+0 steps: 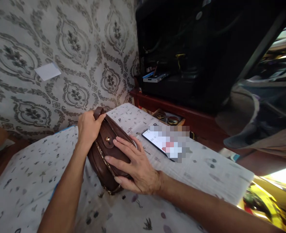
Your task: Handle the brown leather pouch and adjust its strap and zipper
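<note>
A brown leather bag [104,149] with a gold-coloured zip along its side lies tilted on the patterned white cloth. A flap with a round metal stud [108,139] sits on its upper face. My left hand [88,127] grips the bag's far end beside a looped strap [99,112], the thumb on top and the other fingers mostly hidden. Across the near right part of the bag, my right hand [139,165] rests with its fingers spread, touching the leather and the zip edge. The zip pull [109,193] hangs at the near corner.
Right of the bag lies a phone [157,142] with a lit, partly blurred screen. Beyond the cloth [206,174] are a box with glasses [169,118] and a dark red wooden shelf [181,110]. A patterned wall [84,71] rises behind; yellow items [264,204] stand at lower right.
</note>
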Tool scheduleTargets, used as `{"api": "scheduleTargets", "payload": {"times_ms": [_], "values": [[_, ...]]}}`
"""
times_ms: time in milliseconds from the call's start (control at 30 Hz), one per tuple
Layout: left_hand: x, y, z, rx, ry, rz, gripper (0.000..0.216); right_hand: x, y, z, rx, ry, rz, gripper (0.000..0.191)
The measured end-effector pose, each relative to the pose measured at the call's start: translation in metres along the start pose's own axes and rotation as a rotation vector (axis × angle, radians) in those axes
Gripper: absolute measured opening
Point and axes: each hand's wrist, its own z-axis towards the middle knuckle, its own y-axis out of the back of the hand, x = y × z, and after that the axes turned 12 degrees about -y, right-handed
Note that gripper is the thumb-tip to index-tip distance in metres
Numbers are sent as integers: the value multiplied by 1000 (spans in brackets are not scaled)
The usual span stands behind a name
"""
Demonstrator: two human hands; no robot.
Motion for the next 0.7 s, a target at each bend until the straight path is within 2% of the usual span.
{"api": "scheduleTargets", "payload": {"times_ms": [333, 567, 700], "values": [[-4, 8, -4, 15, -13, -333, 28, 0, 2, 2, -12, 0, 3, 52], [-9, 11, -8, 46, -3, -370, 28, -1, -2, 2, -36, -25, 30, 51], [-10, 11, -11, 29, -71, -369, 30, -1, -1, 5, -57, -46, 21, 52]]}}
